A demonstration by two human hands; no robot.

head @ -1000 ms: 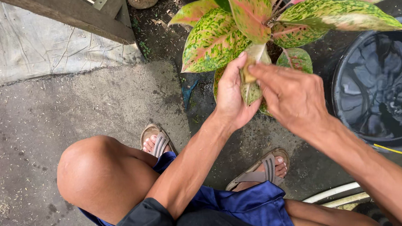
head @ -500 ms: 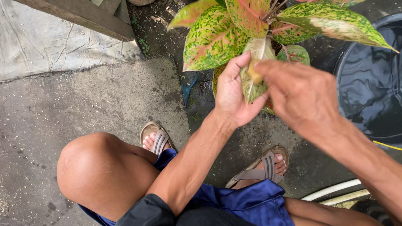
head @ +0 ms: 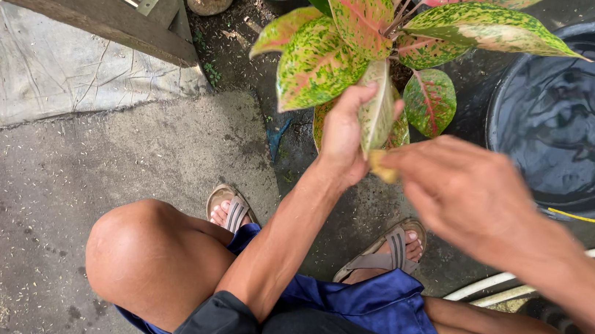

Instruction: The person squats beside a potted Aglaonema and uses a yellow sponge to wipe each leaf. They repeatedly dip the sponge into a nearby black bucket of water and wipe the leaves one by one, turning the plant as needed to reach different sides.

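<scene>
Beside the water-filled black tub (head: pixel 497 100), left hand (head: pixel 343 136) cupped a pale leaf (head: pixel 377 109) of the variegated plant (head: pixel 340 39); right hand (head: pixel 457 191) pinched a yellow sponge (head: pixel 384 170), wiping underway, other leaves untouched.

Black water tub (head: pixel 499 107); white hoses (head: pixel 521 286)

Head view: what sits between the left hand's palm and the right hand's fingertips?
In the head view, a pale drooping leaf lies against the left hand; a small yellow scrap sits at the right hand fingertips.

The right hand (head: pixel 471 196) is blurred; plant (head: pixel 369 42) top cut off.
</scene>
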